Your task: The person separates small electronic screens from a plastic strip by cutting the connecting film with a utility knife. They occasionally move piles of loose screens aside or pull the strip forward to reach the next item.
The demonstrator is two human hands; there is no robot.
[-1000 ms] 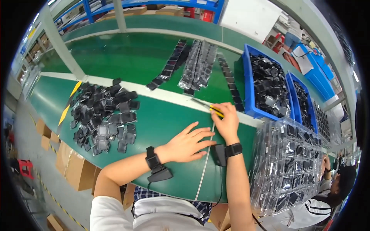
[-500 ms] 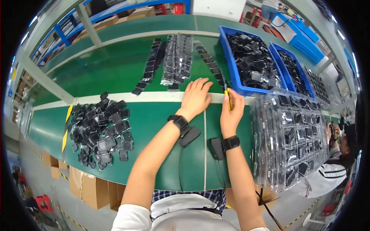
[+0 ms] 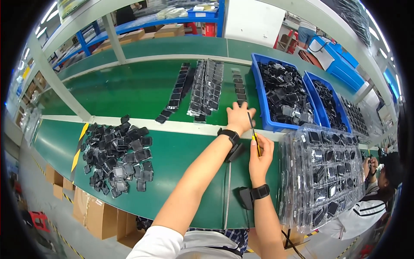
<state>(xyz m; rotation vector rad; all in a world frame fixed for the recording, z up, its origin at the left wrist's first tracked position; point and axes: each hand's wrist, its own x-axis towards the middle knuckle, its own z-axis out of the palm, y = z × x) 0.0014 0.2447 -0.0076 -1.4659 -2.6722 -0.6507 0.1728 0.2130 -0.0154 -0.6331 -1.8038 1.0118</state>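
Note:
My left hand [image 3: 238,119] reaches over the green bench at the near end of a strip of dark square pieces [image 3: 239,88]. Its fingers are spread and touch the end of that strip; what lies under the palm is hidden. My right hand [image 3: 262,160] is closed around a yellow-and-black utility knife [image 3: 258,147], whose thin dark blade points away from me, close beside the left hand. To the left lie a stack of clear-wrapped strips [image 3: 206,88] and a further dark strip [image 3: 177,93]. Both wrists wear black bands with small boxes.
A heap of loose dark square pieces [image 3: 118,155] covers the near left bench. At right stand a blue bin [image 3: 263,97] and a second blue bin [image 3: 319,101], filled with dark pieces, behind stacked clear trays [image 3: 321,177]. A co-worker [image 3: 371,203] sits at far right.
My left hand has moved right and is now over the right-hand strip's near end. That strip has straightened away from the knife. The knife stays in my right hand; the whole view has shifted.

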